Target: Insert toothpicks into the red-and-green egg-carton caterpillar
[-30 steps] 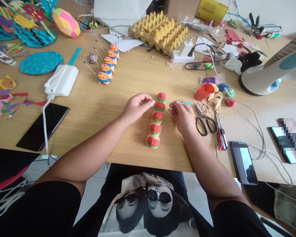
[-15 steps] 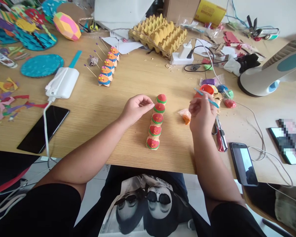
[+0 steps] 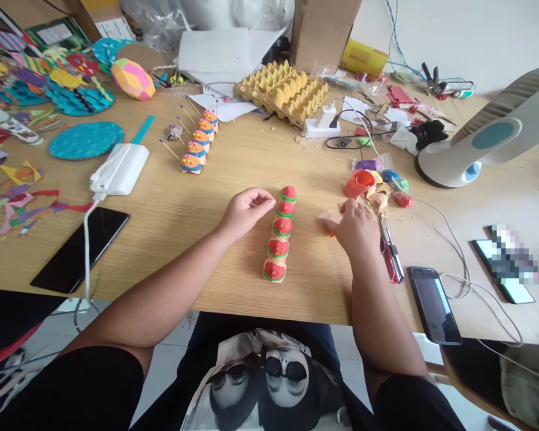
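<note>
A strip of egg-carton bumps [image 3: 282, 227], topped with red and green clay and small yellow details, lies in front of me. My left hand [image 3: 247, 209] is beside its far end, thumb and fingertips pinched together; anything between them is too small to make out. To the right, my right hand [image 3: 357, 224] reaches down with fingers apart over a small clear bag [image 3: 330, 216] with orange clay, partly hidden beneath it. No blue tool shows in its fingers. Just beyond it stands a red cup [image 3: 358, 184].
An orange and blue carton strip [image 3: 199, 143] with pins stands farther back. Yellow egg trays [image 3: 282, 93], a power strip [image 3: 322, 127] and a fan [image 3: 449, 155] lie beyond. A cutter [image 3: 391, 254] and phone [image 3: 435, 305] are right; a power bank [image 3: 120, 169] is left.
My right hand has opened and lowered toward the small bag, and the blue tool no longer shows in it. My left hand keeps its pinch. The view has shifted slightly.
</note>
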Available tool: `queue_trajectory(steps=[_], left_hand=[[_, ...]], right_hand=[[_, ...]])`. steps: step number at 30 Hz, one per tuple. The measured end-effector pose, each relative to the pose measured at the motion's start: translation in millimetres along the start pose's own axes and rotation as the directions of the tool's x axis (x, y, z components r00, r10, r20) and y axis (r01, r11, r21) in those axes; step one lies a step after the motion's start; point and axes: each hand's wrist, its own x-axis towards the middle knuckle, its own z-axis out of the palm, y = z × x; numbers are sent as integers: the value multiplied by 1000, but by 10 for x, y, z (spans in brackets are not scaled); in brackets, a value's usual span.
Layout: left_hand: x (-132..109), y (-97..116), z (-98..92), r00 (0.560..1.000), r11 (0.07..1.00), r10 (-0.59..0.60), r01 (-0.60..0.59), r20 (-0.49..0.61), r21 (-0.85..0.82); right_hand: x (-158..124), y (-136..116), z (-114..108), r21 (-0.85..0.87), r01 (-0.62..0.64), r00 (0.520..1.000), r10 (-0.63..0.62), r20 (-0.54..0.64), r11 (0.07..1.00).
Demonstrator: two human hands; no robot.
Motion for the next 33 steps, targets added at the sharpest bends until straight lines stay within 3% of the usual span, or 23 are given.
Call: queue_trajectory(steps=[2,5,10,12,15,19,23,33], left_hand=[[0,-4,4,1000,1000,2,-2,4,12],[-8,-4,10,1000,999,13,-13,15,30],[-48,43,15,998,997,44,-46,36,62],[-66,73,23,998,997,47,-49,38,63],[-83,109,46,998,999,38,-40,59,26],[-94,143,77,992,997,1,8,125,-77],[-117,180,94,980,980,-80,111,184,-166],[-150,229,92,947,970,-125,179,295,-163]], right_hand=[[-8,-29,11,-42,-42,995,45,85,998],[12,-58,27,-27,-11,989,15,145,1000],[5,-117,76,175,170,985,-162,-57,970],[-43,-183,91,262,310,949,-279,-149,914],[-142,-311,100,290,516,854,-458,-248,806],[-235,-437,102,224,661,746,-594,-301,717],[-247,-470,121,304,715,699,-632,-334,629],[-241,-476,189,334,717,697,-637,-329,612]])
